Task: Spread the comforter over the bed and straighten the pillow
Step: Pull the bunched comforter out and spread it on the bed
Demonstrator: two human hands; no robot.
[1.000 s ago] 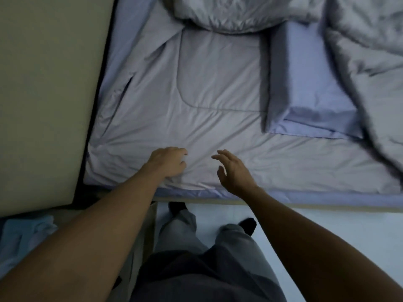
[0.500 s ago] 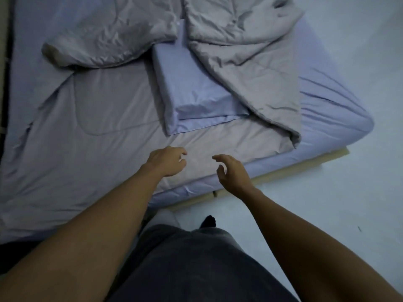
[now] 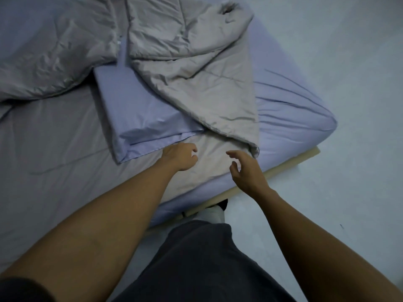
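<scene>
A grey comforter (image 3: 196, 79) lies crumpled over the bed (image 3: 290, 110), with a flat part reaching the near edge and folded heaps at the back. A lilac pillow (image 3: 139, 114) rests on it at an angle, its right side tucked under a comforter fold. My left hand (image 3: 181, 156) hovers just below the pillow's near corner, fingers curled and holding nothing. My right hand (image 3: 246, 168) is over the bed's near edge, close to the comforter's folded corner (image 3: 253, 144), fingers spread and empty.
The bed's lilac fitted sheet shows bare at the right corner, over a pale wooden base (image 3: 290, 164). A pale floor (image 3: 349, 192) spreads to the right and front. My dark trousers and a foot (image 3: 214, 210) stand against the bed's near edge.
My view has swung right along the bed, from its left end by the wall to its right corner. Both hands now sit near the pillow and the comforter's folded corner, still empty.
</scene>
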